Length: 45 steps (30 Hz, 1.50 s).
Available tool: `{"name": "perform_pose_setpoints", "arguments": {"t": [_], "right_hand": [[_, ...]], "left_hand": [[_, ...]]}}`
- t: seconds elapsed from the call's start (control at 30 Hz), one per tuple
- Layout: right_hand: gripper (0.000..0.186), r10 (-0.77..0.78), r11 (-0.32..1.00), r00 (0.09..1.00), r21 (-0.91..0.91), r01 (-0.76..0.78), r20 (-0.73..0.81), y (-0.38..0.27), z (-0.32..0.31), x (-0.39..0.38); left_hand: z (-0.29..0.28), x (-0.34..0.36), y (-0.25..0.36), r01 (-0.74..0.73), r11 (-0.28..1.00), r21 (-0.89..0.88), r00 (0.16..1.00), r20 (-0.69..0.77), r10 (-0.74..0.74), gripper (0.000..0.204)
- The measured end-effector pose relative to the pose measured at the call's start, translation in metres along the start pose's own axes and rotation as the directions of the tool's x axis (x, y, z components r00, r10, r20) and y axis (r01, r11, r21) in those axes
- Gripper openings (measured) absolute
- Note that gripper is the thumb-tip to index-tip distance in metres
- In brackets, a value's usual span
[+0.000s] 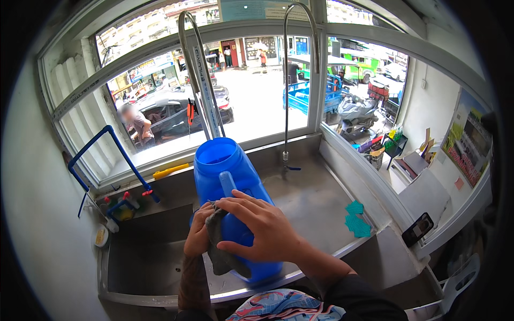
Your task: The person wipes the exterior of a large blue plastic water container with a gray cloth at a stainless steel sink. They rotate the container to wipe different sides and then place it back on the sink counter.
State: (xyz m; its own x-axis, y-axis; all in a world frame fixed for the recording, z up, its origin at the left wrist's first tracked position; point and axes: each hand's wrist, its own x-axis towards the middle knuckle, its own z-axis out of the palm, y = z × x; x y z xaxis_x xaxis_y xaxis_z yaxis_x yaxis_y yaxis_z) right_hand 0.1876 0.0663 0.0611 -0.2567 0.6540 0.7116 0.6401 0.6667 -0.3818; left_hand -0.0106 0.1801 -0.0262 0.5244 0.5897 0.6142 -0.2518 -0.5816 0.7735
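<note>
Blue jug [249,182] stood on steel worktop [316,198].
Left hand [198,234] gripped grey cloth [216,249]; right hand [269,230] had fingers spread wide over jug. Flat, even pressure seemed best, jug braced.

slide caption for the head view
Left hand holding a grey cloth, right hand close by, with a blue container at a steel sink.

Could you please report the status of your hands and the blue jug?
Left hand gripping grey cloth; right hand open, spread over blue plastic jug. Jug uncapped. Cloth and hands hide part of its side.
</note>
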Motion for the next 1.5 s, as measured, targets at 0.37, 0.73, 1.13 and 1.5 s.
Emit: {"name": "perform_pose_setpoints", "arguments": {"t": [0.37, 0.73, 1.13, 1.5], "right_hand": [[0.058, 0.005, 1.0, 1.0, -0.023, -0.005, -0.02, -0.001, 0.004, -0.002], [0.054, -0.004, 1.0, 1.0, -0.015, 0.004, -0.022, 0.001, 0.005, -0.003], [0.059, -0.006, 1.0, 1.0, -0.004, 0.006, 0.026, 0.005, 0.006, -0.005], [0.054, -0.01, 1.0, 1.0, -0.002, 0.01, -0.01, 0.005, 0.005, -0.005]], "left_hand": [[0.004, -0.042, -0.029, -0.084, 0.995, 0.055, 0.96, -0.262, 0.095, 0.026], [-0.004, -0.069, -0.06, 0.002, 0.997, 0.08, 0.931, -0.363, 0.027, 0.029], [-0.004, -0.076, -0.064, 0.084, 0.996, -0.032, 0.891, -0.446, -0.09, 0.032], [-0.007, -0.077, -0.065, 0.039, 0.999, -0.036, 0.916, -0.398, -0.05, 0.031]]}}
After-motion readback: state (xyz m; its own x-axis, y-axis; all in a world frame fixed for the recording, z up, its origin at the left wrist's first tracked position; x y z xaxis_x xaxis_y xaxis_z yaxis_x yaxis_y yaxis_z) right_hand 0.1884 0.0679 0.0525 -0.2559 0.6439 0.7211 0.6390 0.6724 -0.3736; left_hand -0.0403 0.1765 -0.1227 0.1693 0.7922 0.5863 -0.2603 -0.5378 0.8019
